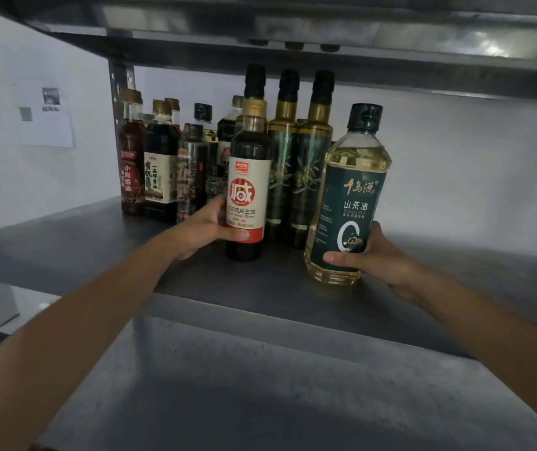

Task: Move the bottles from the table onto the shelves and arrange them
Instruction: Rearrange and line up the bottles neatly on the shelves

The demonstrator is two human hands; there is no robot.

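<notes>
Currently both hands are on bottles at the middle shelf (260, 288). My left hand (210, 227) grasps a soy sauce bottle (249, 190) low on its body, thumb across the red band of the white label and fingers wrapped behind. This bottle is dark, has a gold cap, stands upright, and its base appears to sit on the shelf. My right hand (377, 255) grasps an oil bottle (348, 203) near the bottom, thumb on the front of the dark green label. The oil inside is pale yellow and the cap is dark green. It leans slightly to the right; I cannot tell whether its base touches the shelf or sits just above it. The two held bottles are near each other but apart, toward the front of the shelf. Just behind and between them stand two tall green bottles (312, 157) with black tops, side by side and touching. To their left a cluster of dark bottles (159, 164) is packed against the rear corner post. The upper shelf (293, 34) is just above the tallest tops. A metal surface (260, 385) lies below my forearms. A sheet of paper (45, 115) is stuck on the white wall (456, 174) at left.
</notes>
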